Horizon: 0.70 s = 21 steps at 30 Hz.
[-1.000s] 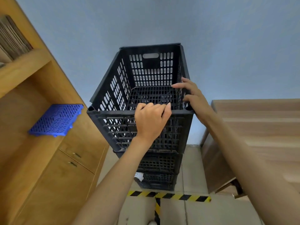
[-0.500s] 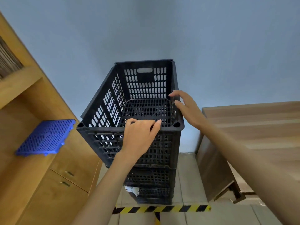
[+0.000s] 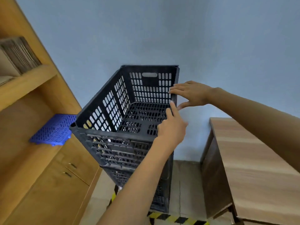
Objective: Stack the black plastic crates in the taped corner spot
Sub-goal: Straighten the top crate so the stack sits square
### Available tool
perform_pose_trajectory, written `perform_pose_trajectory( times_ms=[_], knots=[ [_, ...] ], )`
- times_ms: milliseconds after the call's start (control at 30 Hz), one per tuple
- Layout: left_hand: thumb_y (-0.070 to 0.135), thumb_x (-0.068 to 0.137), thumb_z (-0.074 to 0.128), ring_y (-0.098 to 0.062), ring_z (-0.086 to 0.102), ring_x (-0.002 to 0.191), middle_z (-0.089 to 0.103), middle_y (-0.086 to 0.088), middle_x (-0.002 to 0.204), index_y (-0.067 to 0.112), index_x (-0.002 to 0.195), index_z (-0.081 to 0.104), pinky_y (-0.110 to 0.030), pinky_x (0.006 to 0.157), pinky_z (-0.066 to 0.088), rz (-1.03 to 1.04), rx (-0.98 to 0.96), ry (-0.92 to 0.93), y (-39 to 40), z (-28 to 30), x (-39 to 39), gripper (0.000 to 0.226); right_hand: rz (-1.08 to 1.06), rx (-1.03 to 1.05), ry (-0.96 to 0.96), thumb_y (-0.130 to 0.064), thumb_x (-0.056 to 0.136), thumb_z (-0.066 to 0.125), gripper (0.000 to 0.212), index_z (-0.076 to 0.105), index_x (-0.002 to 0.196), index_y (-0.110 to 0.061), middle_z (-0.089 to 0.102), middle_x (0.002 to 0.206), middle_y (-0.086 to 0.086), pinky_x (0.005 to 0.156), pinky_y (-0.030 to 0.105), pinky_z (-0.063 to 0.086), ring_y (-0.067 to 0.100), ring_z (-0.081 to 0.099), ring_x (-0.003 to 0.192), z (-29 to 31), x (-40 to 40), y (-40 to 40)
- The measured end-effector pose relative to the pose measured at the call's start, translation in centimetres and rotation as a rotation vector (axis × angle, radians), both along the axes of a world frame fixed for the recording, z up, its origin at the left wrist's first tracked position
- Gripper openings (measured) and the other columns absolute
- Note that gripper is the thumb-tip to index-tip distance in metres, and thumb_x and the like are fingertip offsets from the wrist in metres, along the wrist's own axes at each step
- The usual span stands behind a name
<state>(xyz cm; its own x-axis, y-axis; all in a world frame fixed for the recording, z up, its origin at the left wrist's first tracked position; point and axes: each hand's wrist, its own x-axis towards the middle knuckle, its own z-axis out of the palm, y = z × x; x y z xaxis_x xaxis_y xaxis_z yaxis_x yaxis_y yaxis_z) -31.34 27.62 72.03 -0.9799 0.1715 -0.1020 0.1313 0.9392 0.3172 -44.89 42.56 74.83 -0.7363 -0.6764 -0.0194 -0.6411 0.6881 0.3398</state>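
Top crate (image 3: 129, 111) on stack of crates (image 3: 129, 176) behind floor tape (image 3: 175, 219), in corner. Left hand (image 3: 172, 129) and right hand (image 3: 191, 95) close together on right rim, fingers straight, gripping nothing. Risk: sideways push skews crate, topples tall stack.

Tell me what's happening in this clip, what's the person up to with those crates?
A person is stacking black plastic crates between a wooden cabinet and a wooden table. The top crate sits on the stack, which stands behind the yellow-and-black floor tape. Both hands are at its right rim: the left hand from the near side, the right hand with straight fingers laid over the edge. Neither plainly grips it; they seem to be nudging it square.
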Motion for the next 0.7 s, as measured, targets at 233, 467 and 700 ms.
perform_pose_trajectory(
  times_ms=[233, 467, 700],
  knots=[
    [0.048, 0.102, 0.034, -0.042, 0.042, 0.132, 0.005, -0.008, 0.163, 0.013, 0.155, -0.012, -0.056, 0.1, 0.04, 0.181, -0.007, -0.018, 1.3, 0.2, -0.1, 0.079, 0.182, 0.056, -0.082, -0.093, 0.062, 0.005, 0.116, 0.033, 0.148, -0.02, 0.044, 0.148, 0.005, 0.104, 0.042, 0.042, 0.025, 0.045, 0.133, 2.0, -2.3, 0.1],
    [0.058, 0.099, 0.028, -0.039, 0.054, 0.121, 0.049, -0.013, 0.141, 0.012, 0.148, 0.021, -0.071, 0.109, 0.012, 0.468, -0.114, 0.044, 3.7, -0.4, -0.3, 0.067, 0.272, 0.04, -0.106, -0.097, 0.06, 0.002, 0.118, 0.054, 0.127, -0.015, 0.062, 0.121, 0.006, 0.092, 0.045, 0.049, 0.027, 0.059, 0.108, 0.4, -5.3, -0.4],
    [0.05, 0.103, 0.02, -0.034, 0.066, 0.099, 0.066, -0.011, 0.117, 0.009, 0.145, 0.029, -0.053, 0.106, 0.032, 0.452, -0.379, 0.253, 4.3, -1.2, -0.2, 0.059, 0.282, -0.177, -0.073, -0.096, 0.061, 0.01, 0.103, 0.06, 0.1, -0.015, 0.061, 0.092, 0.001, 0.07, 0.036, 0.048, 0.022, 0.058, 0.087, -1.3, -5.9, 0.2]
  ],
)
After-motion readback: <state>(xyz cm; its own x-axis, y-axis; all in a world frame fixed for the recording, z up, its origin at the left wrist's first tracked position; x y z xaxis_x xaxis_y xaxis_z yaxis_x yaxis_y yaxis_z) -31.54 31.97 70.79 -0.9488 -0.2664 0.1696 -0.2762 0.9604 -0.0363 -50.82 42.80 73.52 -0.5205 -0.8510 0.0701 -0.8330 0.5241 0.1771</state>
